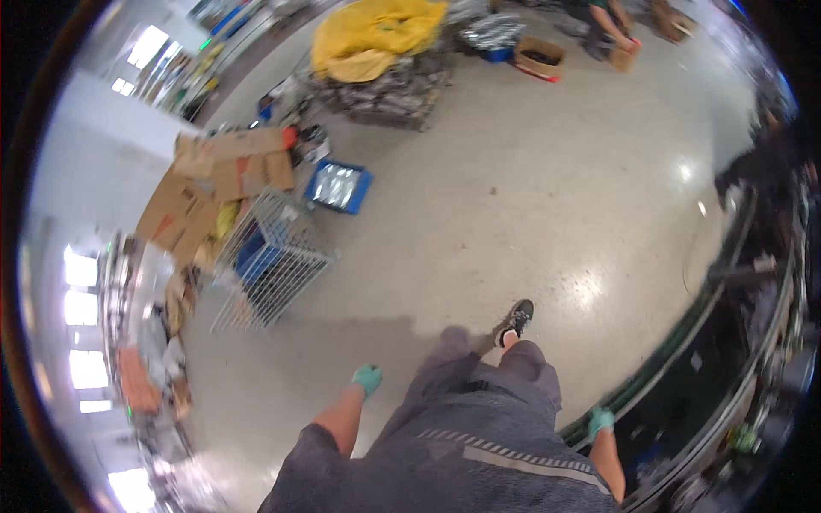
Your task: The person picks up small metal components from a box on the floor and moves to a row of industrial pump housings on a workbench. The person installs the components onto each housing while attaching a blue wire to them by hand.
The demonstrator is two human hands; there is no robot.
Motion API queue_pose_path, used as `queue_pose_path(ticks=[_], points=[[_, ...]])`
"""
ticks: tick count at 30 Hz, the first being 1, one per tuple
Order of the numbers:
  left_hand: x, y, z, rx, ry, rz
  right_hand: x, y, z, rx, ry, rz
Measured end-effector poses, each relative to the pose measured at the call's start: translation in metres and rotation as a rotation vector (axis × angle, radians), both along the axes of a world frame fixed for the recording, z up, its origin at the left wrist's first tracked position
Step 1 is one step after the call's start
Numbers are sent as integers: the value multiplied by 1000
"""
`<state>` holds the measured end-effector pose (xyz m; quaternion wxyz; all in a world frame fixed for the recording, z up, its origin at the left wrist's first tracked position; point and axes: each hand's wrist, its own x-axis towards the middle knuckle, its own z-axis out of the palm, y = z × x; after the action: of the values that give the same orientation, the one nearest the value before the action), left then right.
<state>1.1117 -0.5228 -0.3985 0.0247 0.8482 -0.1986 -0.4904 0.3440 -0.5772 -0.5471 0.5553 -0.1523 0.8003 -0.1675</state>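
My left hand [368, 379], in a green glove, hangs out to the side above the bare floor, loosely curled with nothing seen in it. My right hand [601, 421], gloved in the same green, is down by the rail of a long dark conveyor [684, 393] on my right. It is small and blurred, so its fingers cannot be made out, nor whether it touches the rail. One dark shoe [518, 318] is stretched out ahead of me on the grey floor [530, 179].
Ahead on the left stand a wire cage cart [286, 265], flattened cardboard boxes [184, 214] and a blue crate [339, 186] of silvery packages. Further off are a pallet stack under yellow sheeting [376, 38], an open carton [539, 58] and a person bending [603, 26] over a box.
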Motion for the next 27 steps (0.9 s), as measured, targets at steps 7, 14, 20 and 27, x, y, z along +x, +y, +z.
queue_pose_path(ticks=[7,14,20,27], points=[[-85,-110,-15,-89,129,394,94,-575,196,-523,19,301],[-129,-266,-94,-229,240,531,187,-818,150,-456,72,918],[-116,-486,-159,-133,329,691,238,-930,133,-56,432,1382],[-6,-802,-77,-581,265,933,314,-1177,133,-167,529,1482]])
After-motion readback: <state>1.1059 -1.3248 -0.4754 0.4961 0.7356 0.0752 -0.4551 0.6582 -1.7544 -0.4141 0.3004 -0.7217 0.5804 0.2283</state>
